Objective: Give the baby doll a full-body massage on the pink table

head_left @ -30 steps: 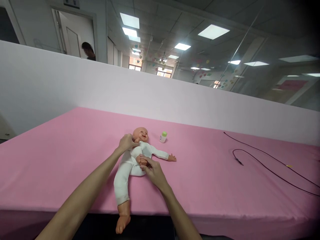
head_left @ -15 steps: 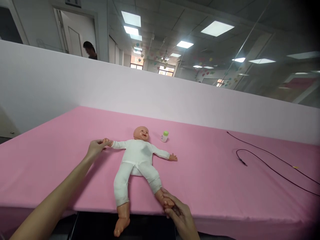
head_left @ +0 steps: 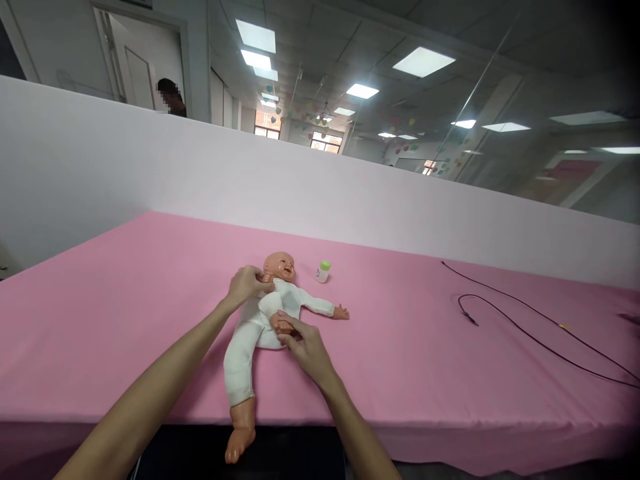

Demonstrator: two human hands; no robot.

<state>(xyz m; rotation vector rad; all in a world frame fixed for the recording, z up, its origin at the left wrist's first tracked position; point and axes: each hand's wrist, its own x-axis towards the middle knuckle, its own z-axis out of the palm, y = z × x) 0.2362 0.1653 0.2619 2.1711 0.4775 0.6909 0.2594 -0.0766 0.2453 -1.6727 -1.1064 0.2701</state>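
A baby doll [head_left: 243, 360] in a white cloth suit lies on its back on the pink-covered table [head_left: 400, 360], head toward the far wall. My left hand [head_left: 247, 285] is closed on the doll's hand, on the left of the picture, with that arm folded up by its neck and chest. Over the belly, my right hand [head_left: 303, 341] grips the doll's foot, its leg bent up across the body. The doll's other arm stretches out to the right, fingers spread. Its other leg lies straight, the bare foot hanging past the near table edge.
A small bottle [head_left: 323, 271] with a green cap stands right of the doll's head. Thin dark cable [head_left: 510, 325] curves across the right side of the table. Behind rises a white partition [head_left: 280, 180]; a person [head_left: 171, 98] shows beyond it near a doorway.
My left hand has brought the doll's arm in from the side to its chest. My right hand has lifted the foot from the near edge up onto the belly, bending the leg.
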